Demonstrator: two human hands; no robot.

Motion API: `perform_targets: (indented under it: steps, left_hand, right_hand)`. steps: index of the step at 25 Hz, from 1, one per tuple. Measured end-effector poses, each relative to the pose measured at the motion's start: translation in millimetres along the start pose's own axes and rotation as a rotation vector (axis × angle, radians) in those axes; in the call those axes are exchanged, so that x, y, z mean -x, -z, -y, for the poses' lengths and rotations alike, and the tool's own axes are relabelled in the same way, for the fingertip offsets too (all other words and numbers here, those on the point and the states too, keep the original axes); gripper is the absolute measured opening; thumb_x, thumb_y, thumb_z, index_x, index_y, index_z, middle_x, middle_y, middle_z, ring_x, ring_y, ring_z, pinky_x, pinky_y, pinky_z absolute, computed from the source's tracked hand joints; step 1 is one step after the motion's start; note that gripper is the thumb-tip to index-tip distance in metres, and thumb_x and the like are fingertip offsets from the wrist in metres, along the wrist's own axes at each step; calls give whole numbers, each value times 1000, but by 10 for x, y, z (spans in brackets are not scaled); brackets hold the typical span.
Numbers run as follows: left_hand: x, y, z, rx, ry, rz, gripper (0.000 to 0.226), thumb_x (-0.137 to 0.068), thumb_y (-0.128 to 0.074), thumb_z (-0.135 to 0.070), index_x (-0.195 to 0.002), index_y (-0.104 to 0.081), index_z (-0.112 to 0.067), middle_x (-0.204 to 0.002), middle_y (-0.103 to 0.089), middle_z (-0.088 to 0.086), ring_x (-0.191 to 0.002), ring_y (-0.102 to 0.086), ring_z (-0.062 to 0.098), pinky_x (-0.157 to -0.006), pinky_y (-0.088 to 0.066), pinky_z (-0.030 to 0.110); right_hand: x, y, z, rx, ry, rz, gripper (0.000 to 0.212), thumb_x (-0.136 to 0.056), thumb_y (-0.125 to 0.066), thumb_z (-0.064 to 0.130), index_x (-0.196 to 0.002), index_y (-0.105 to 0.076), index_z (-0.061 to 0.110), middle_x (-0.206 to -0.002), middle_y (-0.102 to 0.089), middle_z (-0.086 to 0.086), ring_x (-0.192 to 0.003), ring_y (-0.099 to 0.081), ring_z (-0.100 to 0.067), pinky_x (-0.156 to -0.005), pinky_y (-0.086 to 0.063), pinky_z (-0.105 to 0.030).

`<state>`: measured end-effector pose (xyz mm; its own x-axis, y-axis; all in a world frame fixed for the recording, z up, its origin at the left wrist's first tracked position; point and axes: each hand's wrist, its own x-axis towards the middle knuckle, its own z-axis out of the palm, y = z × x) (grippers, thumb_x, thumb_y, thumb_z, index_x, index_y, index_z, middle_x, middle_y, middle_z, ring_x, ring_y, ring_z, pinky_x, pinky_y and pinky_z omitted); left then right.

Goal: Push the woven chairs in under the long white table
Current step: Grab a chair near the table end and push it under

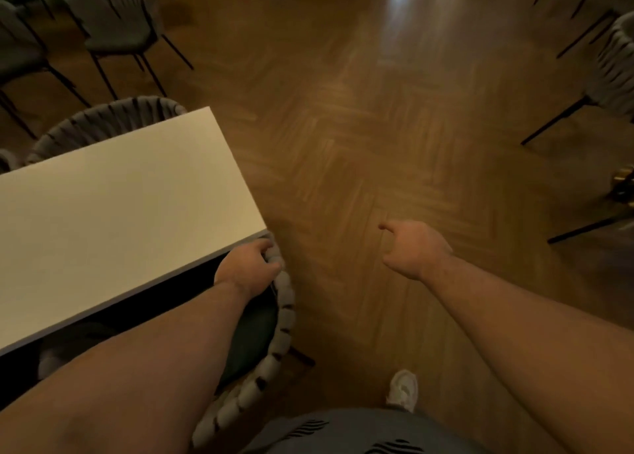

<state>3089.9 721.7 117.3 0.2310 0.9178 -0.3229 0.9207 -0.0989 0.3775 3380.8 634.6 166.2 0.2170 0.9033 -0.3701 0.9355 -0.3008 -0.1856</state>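
The long white table (120,206) fills the left of the view, its end corner pointing toward the floor. A grey woven chair (271,361) stands at the table's near side, its seat partly under the tabletop. My left hand (248,268) grips the top of this chair's woven rim, right at the table's near corner. My right hand (413,247) hangs free over the wooden floor, fingers loosely apart, holding nothing. A second woven chair (106,124) shows its curved back beyond the table's far edge, tucked close against it.
Dark-legged grey chairs (113,24) stand at the far left. Another woven chair (614,66) stands at the right edge, with thin black legs (583,229) below it. Herringbone wood floor (360,110) spreads through the middle. My white shoe (403,390) is near the bottom.
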Motion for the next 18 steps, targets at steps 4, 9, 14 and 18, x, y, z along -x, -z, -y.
perform_targets:
  steps: [4, 9, 14, 18]
  left_hand:
    - [-322, -30, -673, 120, 103, -63, 64, -94, -65, -50, -152, -53, -26, -145, -63, 2, -128, -61, 25, -103, -52, 39]
    - [-839, 148, -978, 115, 185, -123, 67, -92, -66, -53, -153, -52, -29, -146, -62, 1, -130, -60, 26, -103, -52, 39]
    - [-1585, 417, -906, 136, 249, -156, 69, -91, -67, -54, -154, -50, -32, -145, -63, 2, -125, -62, 26, -100, -54, 40]
    - [-2498, 829, -694, 188, 280, -167, 71, -92, -70, -53, -155, -49, -28, -150, -59, 3, -131, -59, 30, -105, -52, 42]
  right_hand:
    - [-443, 556, -587, 30, 46, 1, 74, -90, -66, 32, -160, -42, 30, -148, -58, -5, -134, -56, -25, -103, -49, -33]
    - [-1162, 931, -749, 48, 130, -8, 77, -86, -68, 36, -159, -42, 31, -147, -59, -4, -132, -58, -27, -102, -53, -37]
    - [-2167, 1249, -421, 140, 253, 20, 79, -89, -67, 41, -161, -37, 31, -156, -51, -1, -138, -53, -25, -108, -50, -40]
    - [-3218, 1615, -23, 175, 321, 16, 81, -90, -67, 41, -162, -34, 30, -155, -51, -2, -138, -52, -26, -111, -47, -40]
